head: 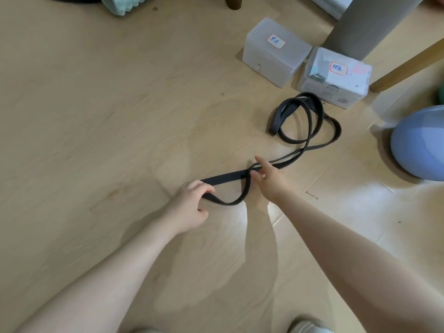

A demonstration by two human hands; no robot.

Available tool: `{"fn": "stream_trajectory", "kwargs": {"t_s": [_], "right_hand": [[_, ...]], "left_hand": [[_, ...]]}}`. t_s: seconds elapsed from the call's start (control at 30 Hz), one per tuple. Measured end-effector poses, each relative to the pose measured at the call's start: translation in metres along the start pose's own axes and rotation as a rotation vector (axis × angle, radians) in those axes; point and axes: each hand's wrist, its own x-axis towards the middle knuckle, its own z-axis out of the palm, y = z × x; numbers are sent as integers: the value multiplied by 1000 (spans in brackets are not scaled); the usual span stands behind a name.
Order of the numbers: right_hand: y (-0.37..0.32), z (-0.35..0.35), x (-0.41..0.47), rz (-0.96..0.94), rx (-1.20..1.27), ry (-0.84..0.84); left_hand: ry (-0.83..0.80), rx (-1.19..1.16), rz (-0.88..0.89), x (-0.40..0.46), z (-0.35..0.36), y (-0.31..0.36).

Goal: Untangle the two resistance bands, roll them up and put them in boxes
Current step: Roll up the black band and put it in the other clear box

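Note:
A long black resistance band (310,131) lies in loose loops on the wooden floor. Its near end forms a small loop between my hands. My left hand (192,205) pinches that end of the band. My right hand (266,179) grips the band where the loop closes, with the index finger pointing outward. Two translucent plastic boxes stand beyond the loops: the left box (274,52) with a red-edged label on its lid, and the right box (336,76), also labelled, with things inside. Only one band is visible on the floor.
A grey cylinder (365,22) and a wooden leg (408,66) stand behind the boxes. A blue ball (422,143) sits at the right edge. A teal ridged object (122,4) and another wooden leg (234,2) are at the top.

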Motion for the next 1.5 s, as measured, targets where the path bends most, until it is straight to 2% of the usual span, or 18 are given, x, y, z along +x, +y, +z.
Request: {"fn": "stream_trajectory", "kwargs": {"t_s": [0.1,0.2,0.27,0.37,0.57,0.67,0.8,0.9,1.0,1.07,1.17,1.23,1.5], "right_hand": [[-15,11,14,47,-98,14],[-20,13,13,27,-187,124],[-25,-3,3,-11,-153,179],[-48,-55,-23,-38,-102,196],[-133,-191,-135,-126,71,204],[-192,-261,-207,-146,233,169],[-269,-350,-302,-229,424,66],[-321,-417,-367,-297,649,-36],[-357,-470,-409,-340,816,-4],[-381,-499,-427,-409,952,-55],[-407,-529,-443,-497,1072,-115],[-415,-541,-445,-509,1107,-118],[-400,-561,-415,-497,1202,-64]], "left_hand": [[-94,-18,-23,-4,2,-2],[-141,-81,-28,-4,-3,2],[-132,-94,-76,-1,-18,13],[-31,-135,-117,-1,-56,51],[15,-269,-87,-56,-152,185],[17,-323,-62,-99,-209,265],[49,-457,81,-158,-289,374],[27,-545,142,-203,-347,441],[-42,-685,175,-237,-383,493],[-5,-657,199,-254,-396,519],[116,-453,179,-266,-410,541],[210,-394,206,-270,-419,550],[380,-233,320,-254,-463,539]]}}
